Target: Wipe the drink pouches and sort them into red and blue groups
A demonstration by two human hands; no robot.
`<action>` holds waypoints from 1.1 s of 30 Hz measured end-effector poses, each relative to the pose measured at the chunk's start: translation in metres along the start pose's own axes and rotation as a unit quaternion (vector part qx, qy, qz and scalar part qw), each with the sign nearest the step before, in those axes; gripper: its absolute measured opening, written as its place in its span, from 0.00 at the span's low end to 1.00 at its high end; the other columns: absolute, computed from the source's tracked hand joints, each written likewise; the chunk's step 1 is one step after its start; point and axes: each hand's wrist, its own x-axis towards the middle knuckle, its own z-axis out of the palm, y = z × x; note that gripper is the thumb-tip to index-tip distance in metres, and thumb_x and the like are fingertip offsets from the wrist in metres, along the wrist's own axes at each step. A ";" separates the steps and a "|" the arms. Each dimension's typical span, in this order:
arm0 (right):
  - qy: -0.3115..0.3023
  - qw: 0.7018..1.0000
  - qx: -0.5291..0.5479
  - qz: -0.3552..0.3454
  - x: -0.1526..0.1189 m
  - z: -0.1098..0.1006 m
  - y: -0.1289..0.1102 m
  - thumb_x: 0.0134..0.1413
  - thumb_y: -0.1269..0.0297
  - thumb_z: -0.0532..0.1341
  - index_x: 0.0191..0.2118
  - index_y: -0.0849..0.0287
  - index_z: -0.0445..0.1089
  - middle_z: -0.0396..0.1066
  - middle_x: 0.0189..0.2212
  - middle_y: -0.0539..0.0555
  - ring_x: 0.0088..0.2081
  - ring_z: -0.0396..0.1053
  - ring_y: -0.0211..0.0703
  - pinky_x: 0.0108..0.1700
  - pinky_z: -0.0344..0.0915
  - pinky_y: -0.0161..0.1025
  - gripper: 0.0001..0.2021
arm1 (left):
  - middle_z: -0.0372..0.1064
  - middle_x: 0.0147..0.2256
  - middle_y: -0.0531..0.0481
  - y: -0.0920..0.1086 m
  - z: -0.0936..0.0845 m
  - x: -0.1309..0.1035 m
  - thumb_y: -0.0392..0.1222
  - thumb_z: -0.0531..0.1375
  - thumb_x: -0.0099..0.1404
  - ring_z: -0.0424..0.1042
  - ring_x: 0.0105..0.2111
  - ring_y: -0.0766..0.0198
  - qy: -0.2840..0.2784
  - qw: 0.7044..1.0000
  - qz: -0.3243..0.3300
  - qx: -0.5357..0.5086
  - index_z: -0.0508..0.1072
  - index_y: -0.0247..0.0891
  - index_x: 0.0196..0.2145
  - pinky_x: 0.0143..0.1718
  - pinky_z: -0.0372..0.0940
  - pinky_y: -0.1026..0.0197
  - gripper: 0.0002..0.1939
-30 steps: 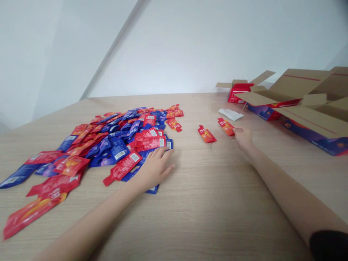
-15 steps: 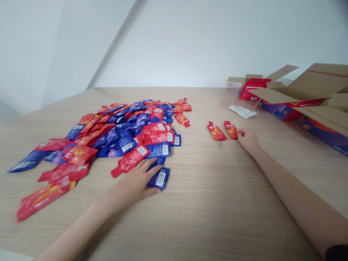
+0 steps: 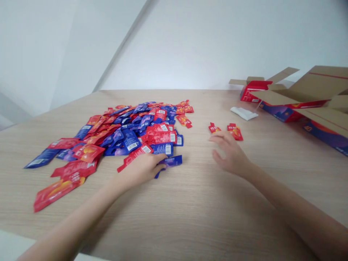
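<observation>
My left hand pinches a blue sachet at the near right edge of a big pile. The sachet is lifted and tilted, and part of another blue one shows beneath it. My right hand hovers over the table with fingers apart and nothing in them. Just beyond it lie two red sachets side by side, the left red sachet partly hidden by my fingers and the right red sachet in fuller view. The pile of red and blue sachets spreads across the left of the table.
Open cardboard cartons with blue and red sides stand at the right. A small red box with raised flaps is behind them. A white packet lies in front. The wooden table meets a white wall at the back.
My right hand has let go of the right red sachet and moved left and nearer, its fingers opening. My left hand has closed on a blue sachet and raised it.
</observation>
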 end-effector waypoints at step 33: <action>-0.027 0.985 -0.154 0.068 0.017 0.021 0.131 0.55 0.78 0.50 0.54 0.61 0.73 0.73 0.54 0.57 0.51 0.71 0.50 0.55 0.65 0.52 0.24 | 0.76 0.40 0.37 0.028 0.084 0.074 0.39 0.59 0.67 0.78 0.40 0.54 -0.245 0.558 -0.021 -0.793 0.74 0.30 0.43 0.42 0.69 0.56 0.10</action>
